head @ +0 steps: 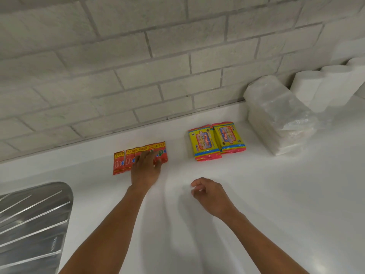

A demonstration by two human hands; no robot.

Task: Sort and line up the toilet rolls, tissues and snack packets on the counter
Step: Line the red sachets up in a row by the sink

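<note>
I see my left hand [145, 169] lying flat with straight fingers on a row of red snack packets [120, 162], which sit side by side and slightly overlapping near the back edge of the white bench [256, 194], toward its left end; the fingers cover the middle packets and touch them without curling round any. My right hand [209, 193] hovers just over the bench nearer the front edge, fingers loosely curled inward and holding nothing. To the right of the red row, apart from it, two yellow tissue packs [216, 142] with pink ends lie flat, touching each other along their long sides, both angled a little against the wall line. Further right, close to the back edge, a stack of white tissues in clear plastic wrap [276, 115] rests tilted on the bench. Behind it, in the far right corner against the grey brick wall [138, 66], white toilet rolls [308, 88] stand upright in a row, touching one another. At the bench's left front corner I can see the ribbed metal drainer of a sink [33, 224].
</note>
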